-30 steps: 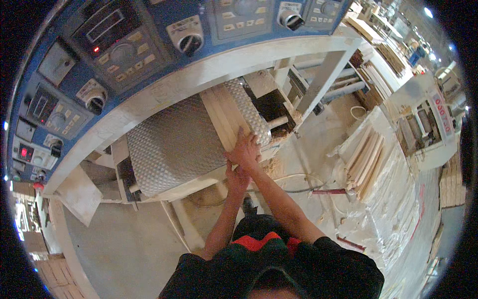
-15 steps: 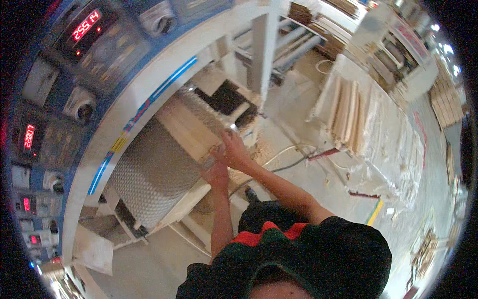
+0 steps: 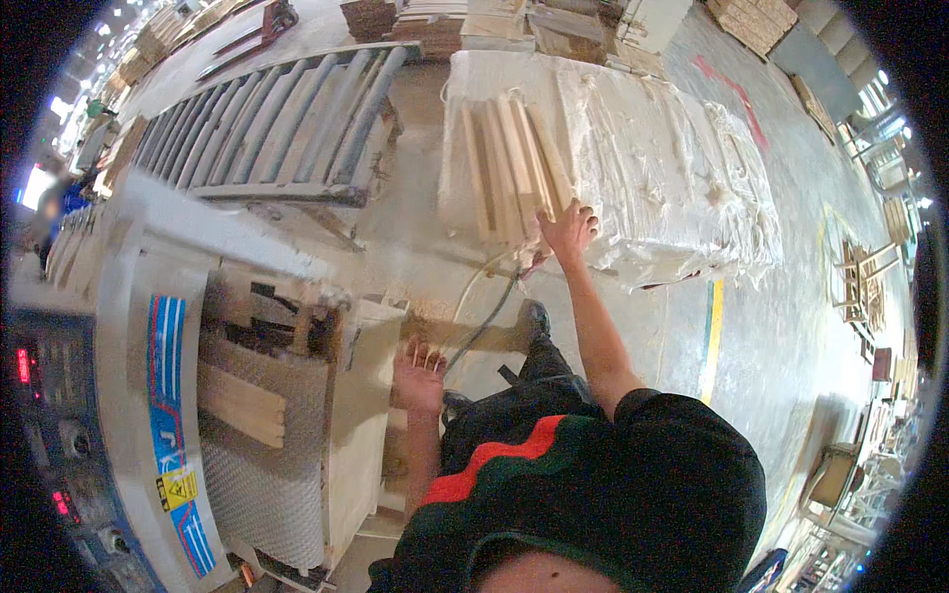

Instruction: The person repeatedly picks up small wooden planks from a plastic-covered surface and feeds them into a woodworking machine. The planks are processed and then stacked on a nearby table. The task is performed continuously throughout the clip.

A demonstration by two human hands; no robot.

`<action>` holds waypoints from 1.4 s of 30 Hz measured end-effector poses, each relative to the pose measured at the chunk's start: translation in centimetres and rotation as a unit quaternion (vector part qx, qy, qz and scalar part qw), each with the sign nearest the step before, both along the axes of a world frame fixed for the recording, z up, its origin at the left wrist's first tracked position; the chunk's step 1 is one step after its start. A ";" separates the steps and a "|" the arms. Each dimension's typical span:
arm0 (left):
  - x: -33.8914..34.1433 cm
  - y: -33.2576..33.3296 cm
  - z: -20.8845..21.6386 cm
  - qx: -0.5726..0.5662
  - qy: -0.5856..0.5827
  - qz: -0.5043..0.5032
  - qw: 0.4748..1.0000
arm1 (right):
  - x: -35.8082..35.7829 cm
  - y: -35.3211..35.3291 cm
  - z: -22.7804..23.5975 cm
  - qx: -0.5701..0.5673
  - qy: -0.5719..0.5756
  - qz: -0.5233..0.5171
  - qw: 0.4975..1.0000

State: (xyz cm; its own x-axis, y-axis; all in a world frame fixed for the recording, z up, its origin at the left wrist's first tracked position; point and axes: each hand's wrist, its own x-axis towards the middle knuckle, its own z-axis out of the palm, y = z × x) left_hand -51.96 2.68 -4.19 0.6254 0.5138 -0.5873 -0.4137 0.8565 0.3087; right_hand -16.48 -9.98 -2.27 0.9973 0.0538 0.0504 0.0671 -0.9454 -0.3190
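My right hand (image 3: 568, 233) reaches out to the near end of several pale wooden strips (image 3: 509, 163), its fingers spread and partly curled. The fingertips are at the rightmost strip; whether they touch it I cannot tell. These strips lie side by side on a stack wrapped in whitish plastic (image 3: 652, 168). Palm up, my left hand (image 3: 420, 376) is open and holds nothing, beside the pale side panel (image 3: 361, 395) of a machine. Left of that panel, a flat wooden board (image 3: 242, 403) rests on the machine's textured grey feed belt (image 3: 262, 489).
A blue control panel (image 3: 59, 435) with red displays stands at the left, beside a white machine frame (image 3: 183, 514). At the far left is a roller conveyor (image 3: 267, 124). A hose (image 3: 486, 316) runs across the floor near my feet. Stacked boards (image 3: 494, 25) stand farther back.
Both hands have left the board on the belt; the right went out to the strips and the left drew back, open. The view has turned right, and the board lies farther in on the belt.
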 end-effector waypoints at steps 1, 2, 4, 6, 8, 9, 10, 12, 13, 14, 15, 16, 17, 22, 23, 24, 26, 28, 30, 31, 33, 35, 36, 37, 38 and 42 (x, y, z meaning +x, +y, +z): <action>2.7 -0.9 -0.2 0.054 0.043 -0.034 0.997 | 2.1 -0.7 -0.9 0.002 0.036 -0.017 0.999; 6.0 -1.7 0.0 0.107 0.083 -0.082 0.988 | 4.6 -2.9 -5.0 0.009 -0.002 0.002 1.000; 12.1 -2.7 0.9 0.266 0.211 -0.168 0.925 | 6.8 -3.5 -5.9 0.061 0.049 0.033 0.996; 18.3 -3.3 1.2 0.402 0.297 -0.220 0.838 | 7.5 -3.6 -5.9 0.085 0.089 0.057 0.991; 24.3 -4.3 0.9 0.511 0.348 -0.239 0.749 | 7.6 -3.4 -4.9 0.075 0.126 0.079 0.986; 26.2 -5.2 0.6 0.558 0.369 -0.252 0.700 | 7.8 -3.8 -5.3 0.081 0.139 0.091 0.983; 28.6 -5.8 0.8 0.567 0.352 -0.242 0.704 | 8.8 -4.1 -5.8 0.090 0.147 0.100 0.980; 32.2 -6.8 1.3 0.586 0.317 -0.219 0.713 | 10.5 -5.2 -6.7 0.115 0.137 0.112 0.977; 33.3 -7.1 1.2 0.633 0.360 -0.236 0.643 | 11.1 -5.8 -7.0 0.120 0.144 0.119 0.975; 34.1 -7.2 1.2 0.674 0.400 -0.252 0.567 | 11.4 -6.3 -7.3 0.125 0.151 0.126 0.972; 34.8 -7.2 1.1 0.709 0.439 -0.264 0.485 | 11.5 -6.3 -7.1 0.132 0.160 0.135 0.969; 35.4 -7.6 0.7 0.717 0.461 -0.259 0.454 | 11.3 -6.2 -6.4 0.130 0.128 0.141 0.973; 35.9 -8.2 0.0 0.723 0.483 -0.254 0.423 | 11.3 -6.3 -6.5 0.124 0.139 0.142 0.972; 36.3 -8.1 -2.2 0.733 0.466 -0.230 0.438 | 12.4 -6.8 -6.2 0.158 0.117 0.157 0.968; 36.1 -8.0 -2.2 0.719 0.462 -0.249 0.456 | 12.6 -7.6 -6.4 0.188 0.112 0.182 0.959; 35.9 -7.6 -1.7 0.701 0.467 -0.257 0.473 | 12.9 -8.2 -6.4 0.222 0.106 0.219 0.944; 36.6 -7.3 -1.7 0.701 0.461 -0.247 0.485 | 14.2 -10.1 -6.5 0.254 0.136 0.226 0.931; 36.8 -7.0 -1.4 0.690 0.460 -0.249 0.501 | 15.0 -12.0 -5.6 0.252 0.209 0.186 0.926; 37.1 -6.1 -0.9 0.668 0.466 -0.257 0.520 | 15.3 -13.8 -3.7 0.290 0.238 0.177 0.910; 37.2 -5.9 -1.1 0.663 0.472 -0.267 0.515 | 15.3 -14.8 -3.1 0.308 0.252 0.172 0.901; 37.5 -5.4 -1.4 0.654 0.486 -0.286 0.504 | 15.3 -16.9 -4.1 0.333 0.250 0.174 0.892; 37.5 -5.1 -1.1 0.637 0.466 -0.294 0.540 | 14.8 -18.2 -4.1 0.369 0.293 0.135 0.872; 37.6 -4.8 -1.1 0.629 0.454 -0.299 0.555 | 14.7 -18.7 -4.0 0.354 0.222 0.160 0.894; 37.6 -4.8 -1.2 0.622 0.447 -0.301 0.567 | 14.5 -19.3 -4.0 0.348 0.212 0.126 0.904; 37.5 -5.0 -1.4 0.616 0.440 -0.303 0.579 | 14.5 -19.8 -4.0 0.341 0.202 0.093 0.913; 36.4 -4.6 -4.2 0.644 0.367 -0.229 0.631 | 17.0 -19.3 -3.9 0.219 -0.030 0.138 0.966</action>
